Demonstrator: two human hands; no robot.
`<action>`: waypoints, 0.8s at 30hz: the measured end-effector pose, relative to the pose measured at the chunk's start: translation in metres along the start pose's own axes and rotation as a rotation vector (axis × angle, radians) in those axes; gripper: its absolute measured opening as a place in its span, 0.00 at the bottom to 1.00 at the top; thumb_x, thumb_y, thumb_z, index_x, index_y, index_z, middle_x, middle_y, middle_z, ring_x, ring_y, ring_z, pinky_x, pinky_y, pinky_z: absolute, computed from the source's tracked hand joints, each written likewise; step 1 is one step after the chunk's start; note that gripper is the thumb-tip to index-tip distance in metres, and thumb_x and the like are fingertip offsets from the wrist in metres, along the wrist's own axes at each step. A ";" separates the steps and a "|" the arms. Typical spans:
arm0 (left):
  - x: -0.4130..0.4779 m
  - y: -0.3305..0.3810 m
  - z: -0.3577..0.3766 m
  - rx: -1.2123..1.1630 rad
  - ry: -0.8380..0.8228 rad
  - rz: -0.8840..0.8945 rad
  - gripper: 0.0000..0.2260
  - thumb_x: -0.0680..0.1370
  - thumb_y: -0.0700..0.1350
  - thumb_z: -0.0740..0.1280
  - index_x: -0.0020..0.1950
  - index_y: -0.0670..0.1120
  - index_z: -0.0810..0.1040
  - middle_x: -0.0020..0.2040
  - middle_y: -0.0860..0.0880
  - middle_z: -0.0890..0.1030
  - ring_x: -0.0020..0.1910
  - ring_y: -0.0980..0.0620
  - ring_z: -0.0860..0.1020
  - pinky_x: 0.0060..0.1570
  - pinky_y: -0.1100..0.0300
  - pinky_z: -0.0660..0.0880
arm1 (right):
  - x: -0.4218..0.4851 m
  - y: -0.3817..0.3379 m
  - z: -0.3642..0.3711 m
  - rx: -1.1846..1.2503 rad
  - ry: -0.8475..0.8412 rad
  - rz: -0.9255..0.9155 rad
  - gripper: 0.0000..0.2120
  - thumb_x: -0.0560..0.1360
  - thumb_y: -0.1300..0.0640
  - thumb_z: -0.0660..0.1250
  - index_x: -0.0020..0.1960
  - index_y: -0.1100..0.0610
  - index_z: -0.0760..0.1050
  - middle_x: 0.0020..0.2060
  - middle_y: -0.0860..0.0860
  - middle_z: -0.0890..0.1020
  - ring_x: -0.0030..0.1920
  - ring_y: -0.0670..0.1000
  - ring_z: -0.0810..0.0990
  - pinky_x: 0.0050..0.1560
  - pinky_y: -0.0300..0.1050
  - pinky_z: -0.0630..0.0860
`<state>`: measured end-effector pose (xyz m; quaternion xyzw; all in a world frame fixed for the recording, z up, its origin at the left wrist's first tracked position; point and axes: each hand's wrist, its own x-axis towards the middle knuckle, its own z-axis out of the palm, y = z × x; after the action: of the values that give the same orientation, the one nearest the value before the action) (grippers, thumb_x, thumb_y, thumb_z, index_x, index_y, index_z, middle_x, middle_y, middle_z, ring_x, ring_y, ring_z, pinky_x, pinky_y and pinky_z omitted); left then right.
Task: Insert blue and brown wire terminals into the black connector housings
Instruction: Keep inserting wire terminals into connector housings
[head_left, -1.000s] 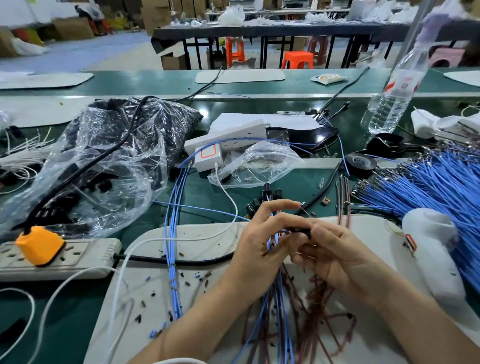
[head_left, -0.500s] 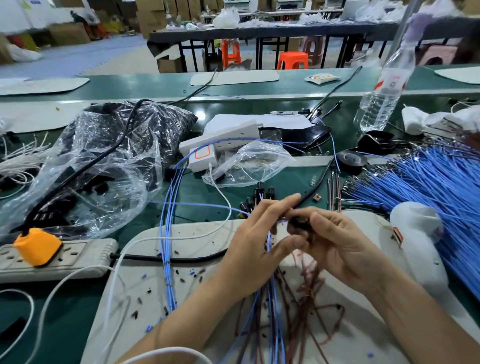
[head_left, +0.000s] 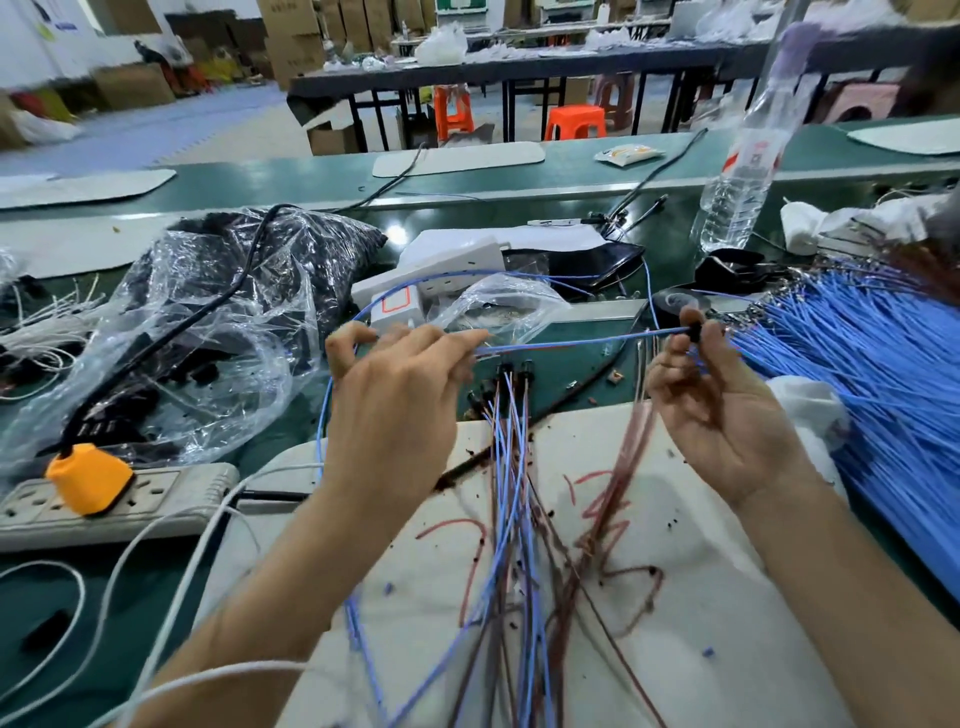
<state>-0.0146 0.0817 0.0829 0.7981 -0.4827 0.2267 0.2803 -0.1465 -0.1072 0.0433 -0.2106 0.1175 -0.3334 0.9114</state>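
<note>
Your right hand (head_left: 727, 415): thumb and fingertip pinch black connector housing (head_left: 694, 333), other fingers loosely curled, at 3 o'clock from view centre. Your left hand (head_left: 400, 405), at 9 o'clock: fingertips pinch blue wire (head_left: 582, 341). Wire stretched between hands, appears to end in housing. Slack loops off toward 9 o'clock.

Wire likely light and limp, and buckles if pushed from far back, so grip close behind terminal. Housing likely small, rigid, slippery, so hold by its sides.
</note>
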 end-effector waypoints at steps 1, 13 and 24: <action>0.000 0.001 -0.009 -0.141 -0.089 -0.036 0.12 0.78 0.38 0.63 0.58 0.47 0.81 0.38 0.53 0.82 0.36 0.60 0.78 0.45 0.65 0.62 | 0.002 0.002 -0.001 -0.044 0.053 -0.020 0.07 0.68 0.55 0.67 0.40 0.57 0.82 0.31 0.50 0.77 0.29 0.42 0.72 0.32 0.30 0.72; -0.028 0.000 -0.074 -0.321 -1.278 -0.001 0.11 0.79 0.55 0.61 0.61 0.67 0.73 0.41 0.66 0.80 0.39 0.67 0.78 0.43 0.75 0.70 | 0.011 0.010 -0.016 -0.392 0.275 -0.030 0.05 0.78 0.60 0.63 0.47 0.61 0.77 0.35 0.55 0.81 0.25 0.43 0.75 0.27 0.31 0.75; 0.010 -0.098 0.013 0.147 -0.499 -0.428 0.09 0.78 0.43 0.66 0.57 0.43 0.78 0.54 0.44 0.81 0.52 0.46 0.77 0.51 0.58 0.71 | 0.029 0.069 0.026 -0.961 0.076 -0.029 0.30 0.77 0.61 0.67 0.76 0.55 0.59 0.60 0.53 0.74 0.41 0.51 0.84 0.45 0.46 0.82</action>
<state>0.0792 0.1034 0.0573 0.9304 -0.3402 -0.0056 0.1362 -0.0771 -0.0711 0.0322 -0.5973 0.2886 -0.2617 0.7010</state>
